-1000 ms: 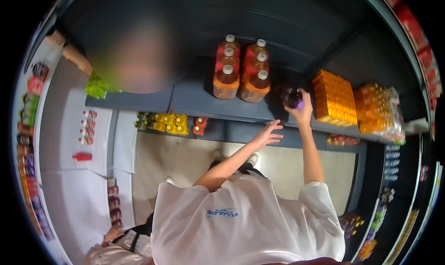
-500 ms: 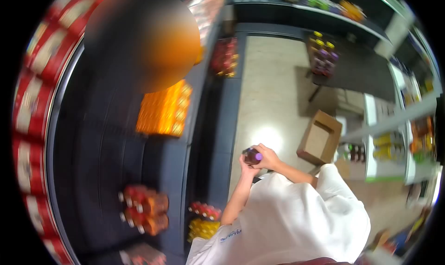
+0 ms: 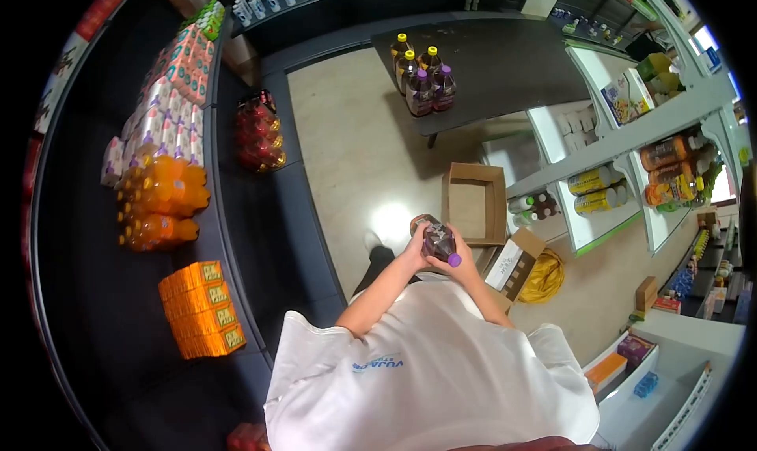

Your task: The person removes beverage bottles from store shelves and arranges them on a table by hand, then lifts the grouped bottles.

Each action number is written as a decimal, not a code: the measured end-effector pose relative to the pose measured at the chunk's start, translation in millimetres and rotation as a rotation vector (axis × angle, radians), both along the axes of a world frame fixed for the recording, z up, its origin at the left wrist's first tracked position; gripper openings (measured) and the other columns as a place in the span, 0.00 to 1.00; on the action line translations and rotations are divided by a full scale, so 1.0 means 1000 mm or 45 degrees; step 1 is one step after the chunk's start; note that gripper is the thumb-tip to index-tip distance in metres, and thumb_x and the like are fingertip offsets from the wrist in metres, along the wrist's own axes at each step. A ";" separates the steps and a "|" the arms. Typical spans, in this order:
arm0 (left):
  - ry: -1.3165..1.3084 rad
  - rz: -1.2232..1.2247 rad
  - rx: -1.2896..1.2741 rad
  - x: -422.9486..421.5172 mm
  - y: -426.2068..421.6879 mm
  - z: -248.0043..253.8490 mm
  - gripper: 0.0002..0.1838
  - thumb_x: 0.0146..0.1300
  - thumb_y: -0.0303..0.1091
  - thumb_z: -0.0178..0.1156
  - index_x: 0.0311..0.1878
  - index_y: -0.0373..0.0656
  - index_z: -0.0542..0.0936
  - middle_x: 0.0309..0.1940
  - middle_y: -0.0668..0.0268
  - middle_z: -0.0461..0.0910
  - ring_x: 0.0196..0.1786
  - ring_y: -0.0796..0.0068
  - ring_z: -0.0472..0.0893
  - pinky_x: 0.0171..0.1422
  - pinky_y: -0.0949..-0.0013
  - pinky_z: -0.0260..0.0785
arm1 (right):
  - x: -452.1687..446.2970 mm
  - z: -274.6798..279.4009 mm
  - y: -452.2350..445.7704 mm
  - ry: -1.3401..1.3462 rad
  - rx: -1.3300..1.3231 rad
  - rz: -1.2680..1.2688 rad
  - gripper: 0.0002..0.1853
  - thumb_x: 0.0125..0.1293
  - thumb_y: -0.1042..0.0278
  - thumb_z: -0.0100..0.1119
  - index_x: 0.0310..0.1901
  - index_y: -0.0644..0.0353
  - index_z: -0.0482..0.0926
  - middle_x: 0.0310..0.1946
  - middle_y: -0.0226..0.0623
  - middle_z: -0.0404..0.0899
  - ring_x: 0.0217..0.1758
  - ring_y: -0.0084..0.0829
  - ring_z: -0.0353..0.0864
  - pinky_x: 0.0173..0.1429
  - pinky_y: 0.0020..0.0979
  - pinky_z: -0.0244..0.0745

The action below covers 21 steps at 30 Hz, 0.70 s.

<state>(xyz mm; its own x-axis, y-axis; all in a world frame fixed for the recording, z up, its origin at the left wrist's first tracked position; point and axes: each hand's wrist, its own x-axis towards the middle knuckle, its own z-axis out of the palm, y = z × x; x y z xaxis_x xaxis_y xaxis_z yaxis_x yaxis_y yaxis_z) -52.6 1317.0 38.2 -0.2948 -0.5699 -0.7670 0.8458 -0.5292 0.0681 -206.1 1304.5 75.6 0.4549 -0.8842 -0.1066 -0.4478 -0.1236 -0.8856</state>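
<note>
A large plastic bottle [image 3: 438, 240] of dark drink with a purple cap is in front of my white shirt, tilted, its cap pointing back toward me. My left hand [image 3: 415, 251] wraps its left side, and my right hand [image 3: 460, 255] grips it from the right. Both hands are closed on the bottle, partly covering its label. Just beyond my right hand, an open cardboard box [image 3: 495, 206] rests on the floor. Farther off, similar purple-capped bottles [image 3: 432, 91] and yellow-capped bottles [image 3: 408, 63] stand at the corner of a dark table [image 3: 505, 72].
On the left, a dark shelf holds orange soda bottles [image 3: 167, 199] and stacked orange packs [image 3: 203, 309]. Red-wrapped bottles [image 3: 259, 132] stand on its lower ledge. To the right are a white shelf unit [image 3: 603, 222], another carton [image 3: 516, 263] and a yellow bag [image 3: 544, 277] on the floor.
My view has swung to the right, so the table and box appear farther left. The bottle, seen nearly cap-on before, now shows its side; both hands still hold it.
</note>
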 end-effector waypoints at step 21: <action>-1.904 -0.064 -1.565 0.176 -0.279 0.166 0.41 0.65 0.36 0.65 0.79 0.49 0.57 0.78 0.43 0.48 0.78 0.39 0.55 0.79 0.51 0.52 | 0.194 0.143 -0.308 -0.725 0.012 -0.649 0.27 0.63 0.63 0.68 0.61 0.65 0.73 0.51 0.37 0.80 0.52 0.27 0.79 0.59 0.29 0.75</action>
